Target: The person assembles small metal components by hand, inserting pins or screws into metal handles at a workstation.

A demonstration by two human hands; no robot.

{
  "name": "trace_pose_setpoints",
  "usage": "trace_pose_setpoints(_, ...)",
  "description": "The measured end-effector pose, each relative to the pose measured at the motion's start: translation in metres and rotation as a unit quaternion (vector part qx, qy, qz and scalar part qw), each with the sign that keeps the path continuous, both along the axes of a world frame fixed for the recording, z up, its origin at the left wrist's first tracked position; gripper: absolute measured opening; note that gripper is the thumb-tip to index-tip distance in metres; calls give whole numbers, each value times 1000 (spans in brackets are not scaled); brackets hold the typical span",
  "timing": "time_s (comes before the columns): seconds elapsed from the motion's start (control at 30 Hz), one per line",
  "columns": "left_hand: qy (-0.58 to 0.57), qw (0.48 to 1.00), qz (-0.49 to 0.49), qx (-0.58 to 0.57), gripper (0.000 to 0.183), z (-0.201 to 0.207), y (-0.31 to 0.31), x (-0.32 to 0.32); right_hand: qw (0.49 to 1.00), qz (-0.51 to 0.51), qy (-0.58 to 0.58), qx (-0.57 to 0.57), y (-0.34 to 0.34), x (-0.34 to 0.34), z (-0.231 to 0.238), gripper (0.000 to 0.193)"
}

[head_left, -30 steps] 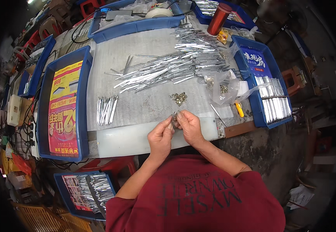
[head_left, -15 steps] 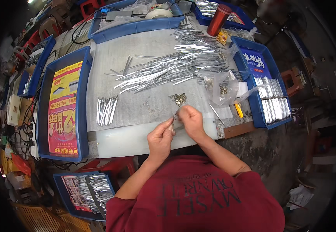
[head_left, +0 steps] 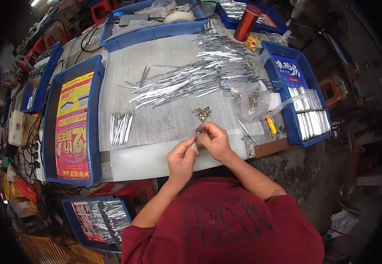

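Both hands meet over the table's near edge, in front of a small pile of brass-coloured metal pieces (head_left: 202, 114). My left hand (head_left: 181, 160) is pinched closed, thumb against fingers, on a slim silvery piece (head_left: 198, 133) whose tip barely shows. My right hand (head_left: 215, 143) closes its fingertips at that tip; whatever small part they hold is hidden. Farther back lies a large heap of flat, thin silver metal strips (head_left: 186, 79). A short row of similar strips (head_left: 121, 128) lies to the left.
Blue trays stand around the work surface: a left one (head_left: 96, 132) lined with printed sheets, a right one (head_left: 291, 127) holding strips, a back one (head_left: 155, 31) with bags. A clear plastic bag (head_left: 254, 99), yellow cutter (head_left: 271, 125) and red flask (head_left: 247, 23) sit at right.
My right hand has moved slightly back toward me from the brass-coloured pile, and its fingers have come together at the tip of the piece in my left hand. The left hand has barely moved.
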State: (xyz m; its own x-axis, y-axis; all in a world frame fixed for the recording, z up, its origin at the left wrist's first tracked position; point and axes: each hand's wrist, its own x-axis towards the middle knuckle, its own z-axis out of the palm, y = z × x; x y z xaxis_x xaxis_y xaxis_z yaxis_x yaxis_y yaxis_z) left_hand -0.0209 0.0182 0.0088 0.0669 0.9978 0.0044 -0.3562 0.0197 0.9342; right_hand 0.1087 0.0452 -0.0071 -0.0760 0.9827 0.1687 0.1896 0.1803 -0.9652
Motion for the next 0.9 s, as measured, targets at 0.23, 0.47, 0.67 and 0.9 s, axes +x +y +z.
trace_pose_setpoints(0.23, -19, 1000, -4, -19, 21, -3, 1, 0, 999, -22, -11, 35, -1, 1, 0, 15)
trace_pose_setpoints(0.47, -2, 1000, -3, 5, 21, -9, -1, 0, 996, -68, 61, 8, 0, 1, -3, 11)
trace_pose_setpoints(0.67, 72, 996, 19, 56, 23, -15, -3, 4, 997, -44, -30, 61, -7, -1, 12, 9)
trace_pose_setpoints(0.9, 106, 986, 42, 125, 26, -24, 2, 9, 994, -56, -26, 93, -7, -3, 3, 12)
